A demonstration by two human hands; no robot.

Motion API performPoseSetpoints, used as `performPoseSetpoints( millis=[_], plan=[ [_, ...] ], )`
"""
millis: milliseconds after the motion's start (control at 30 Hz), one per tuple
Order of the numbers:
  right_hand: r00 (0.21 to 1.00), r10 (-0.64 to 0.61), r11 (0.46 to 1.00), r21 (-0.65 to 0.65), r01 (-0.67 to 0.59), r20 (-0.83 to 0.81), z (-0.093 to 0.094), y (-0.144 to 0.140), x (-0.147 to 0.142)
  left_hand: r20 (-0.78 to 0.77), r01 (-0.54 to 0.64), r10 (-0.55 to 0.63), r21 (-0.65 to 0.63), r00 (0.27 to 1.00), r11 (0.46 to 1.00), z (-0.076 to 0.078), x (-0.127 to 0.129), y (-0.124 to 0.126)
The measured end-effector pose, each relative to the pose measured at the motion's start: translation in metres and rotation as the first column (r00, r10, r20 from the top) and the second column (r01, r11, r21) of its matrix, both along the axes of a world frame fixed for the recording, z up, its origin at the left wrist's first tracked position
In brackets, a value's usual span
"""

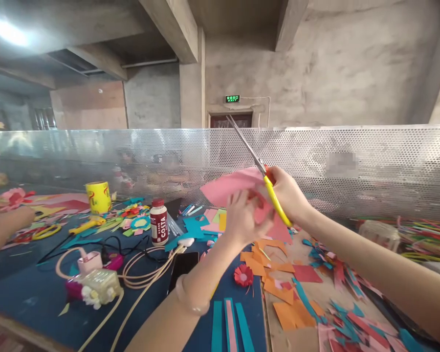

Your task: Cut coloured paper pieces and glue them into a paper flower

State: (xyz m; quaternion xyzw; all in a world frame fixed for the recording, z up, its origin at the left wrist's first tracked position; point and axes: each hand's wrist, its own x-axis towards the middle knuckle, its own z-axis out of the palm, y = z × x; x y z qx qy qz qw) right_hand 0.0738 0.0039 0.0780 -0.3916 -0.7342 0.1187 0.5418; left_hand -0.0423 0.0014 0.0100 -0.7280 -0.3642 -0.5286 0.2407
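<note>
matt pink paper [229,188], glossy yellow-handled metal scissors [258,168]

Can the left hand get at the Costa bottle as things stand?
Probably not right away: the left hand is raised and gripping the pink paper that the scissors meet. The bottle stands upright to its left with nothing between.

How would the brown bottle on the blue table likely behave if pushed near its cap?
The bottle stands upright, tall and narrow, so it would probably tip. Its round body suggests it might then roll across the table. Cables beside it could stop it.
</note>
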Motion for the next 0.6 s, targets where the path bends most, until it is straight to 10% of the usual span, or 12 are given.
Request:
performPoseSetpoints(
  millis=[133,267,367,600],
  plan=[
    [0.997,0.078,0.996,-0.035,-0.078,0.017,0.007,0.006,0.016,0.219,-0.01,-0.016,0.118,0.976,0.993,0.019,-0.035,0.012],
    [0.989,0.149,0.979,-0.143,-0.145,0.017,-0.003,0.002,0.026,0.173,0.056,-0.016,-0.226,0.985,0.972,0.034,-0.061,0.012],
    [0.987,0.159,0.974,-0.165,-0.155,0.01,-0.016,-0.003,0.032,0.105,0.185,-0.153,-0.521,0.983,0.833,0.039,-0.071,0.008],
    [0.983,0.185,0.94,-0.293,-0.175,0.008,-0.057,-0.013,0.066,0.258,0.268,-0.148,-0.531,0.955,0.804,0.052,-0.106,-0.002]
  ],
)
